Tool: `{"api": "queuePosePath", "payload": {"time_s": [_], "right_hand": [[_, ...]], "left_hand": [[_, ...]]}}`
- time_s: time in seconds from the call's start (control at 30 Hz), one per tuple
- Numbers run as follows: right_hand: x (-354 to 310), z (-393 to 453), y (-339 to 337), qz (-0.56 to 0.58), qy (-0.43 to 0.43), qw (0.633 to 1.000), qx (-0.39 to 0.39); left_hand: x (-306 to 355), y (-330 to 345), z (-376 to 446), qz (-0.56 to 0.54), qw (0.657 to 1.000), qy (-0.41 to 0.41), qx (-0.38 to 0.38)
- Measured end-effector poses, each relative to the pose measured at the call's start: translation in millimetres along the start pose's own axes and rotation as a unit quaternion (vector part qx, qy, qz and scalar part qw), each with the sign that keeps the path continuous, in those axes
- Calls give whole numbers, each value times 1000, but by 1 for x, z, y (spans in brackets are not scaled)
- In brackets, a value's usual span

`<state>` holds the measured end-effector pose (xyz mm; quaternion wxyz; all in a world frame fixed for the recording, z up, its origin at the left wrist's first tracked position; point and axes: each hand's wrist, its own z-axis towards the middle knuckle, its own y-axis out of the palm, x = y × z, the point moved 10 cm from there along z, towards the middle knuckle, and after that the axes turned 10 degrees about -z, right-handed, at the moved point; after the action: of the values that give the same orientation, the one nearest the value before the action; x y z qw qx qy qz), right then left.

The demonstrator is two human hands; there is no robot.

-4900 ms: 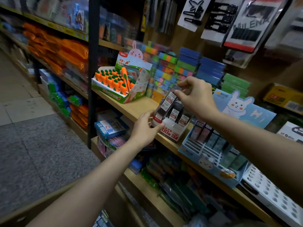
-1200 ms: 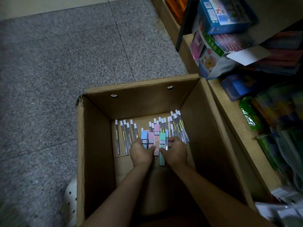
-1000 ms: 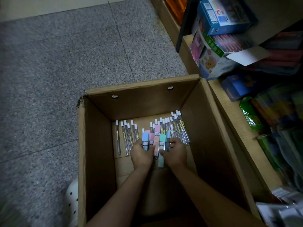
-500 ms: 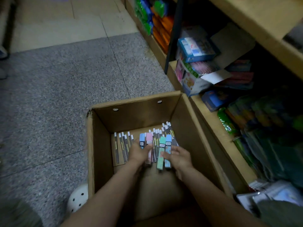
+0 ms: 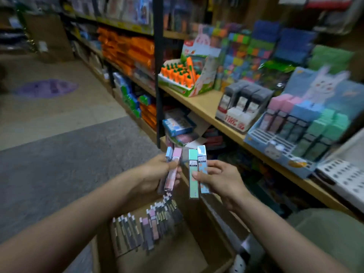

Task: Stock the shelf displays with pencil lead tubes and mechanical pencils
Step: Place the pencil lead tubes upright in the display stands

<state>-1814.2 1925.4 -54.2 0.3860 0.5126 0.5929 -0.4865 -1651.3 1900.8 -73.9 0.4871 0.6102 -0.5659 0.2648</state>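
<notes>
My left hand [image 5: 157, 174] grips a pink lead tube [image 5: 173, 170] and a pale blue one beside it, upright above the box. My right hand [image 5: 218, 180] holds a green lead tube [image 5: 193, 174] and a light blue tube [image 5: 202, 170]. Below, the cardboard box [image 5: 177, 253] holds several more tubes and mechanical pencils [image 5: 145, 229]. On the wooden shelf [image 5: 199, 103] to the right stands the blue rabbit display [image 5: 275, 148] with pink, blue and green tubes and free slots in its front rows. A white display of black lead tubes [image 5: 242, 103] sits left of it.
A carrot-pen display box [image 5: 185, 75] stands further left on the same shelf. A white perforated tray [image 5: 342, 174] lies right of the rabbit display. A black shelf upright [image 5: 158, 75] rises between units. Grey and beige floor [image 5: 59, 154] spreads to the left.
Both hands have lifted the coloured tubes out of the box, two in each hand, and the view has swung up from the box to the shelf.
</notes>
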Motion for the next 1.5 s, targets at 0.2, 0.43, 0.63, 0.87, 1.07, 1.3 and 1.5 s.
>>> {"api": "queuePosePath", "payload": {"time_s": [0.2, 0.43, 0.63, 0.87, 1.07, 1.3, 1.5], "right_hand": [[-53, -29, -64, 0, -46, 997, 57], [-61, -42, -109, -27, -58, 991, 117], [-65, -46, -123, -38, -81, 983, 163], [-116, -60, -176, -84, -122, 956, 253], [-186, -63, -192, -233, -199, 908, 284], [-225, -46, -194, -503, -250, 763, 319], [-216, -21, -210, -526, -208, 762, 313]], "left_hand": [[42, 101, -12, -18, 987, 64, -146], [52, 150, -12, 31, 970, 148, -191], [59, 159, 7, 21, 968, 189, -165], [69, 156, 26, 7, 969, 188, -160], [73, 154, 38, 4, 969, 195, -149], [76, 154, 45, -11, 969, 189, -159], [74, 159, 46, -19, 968, 177, -175]]}}
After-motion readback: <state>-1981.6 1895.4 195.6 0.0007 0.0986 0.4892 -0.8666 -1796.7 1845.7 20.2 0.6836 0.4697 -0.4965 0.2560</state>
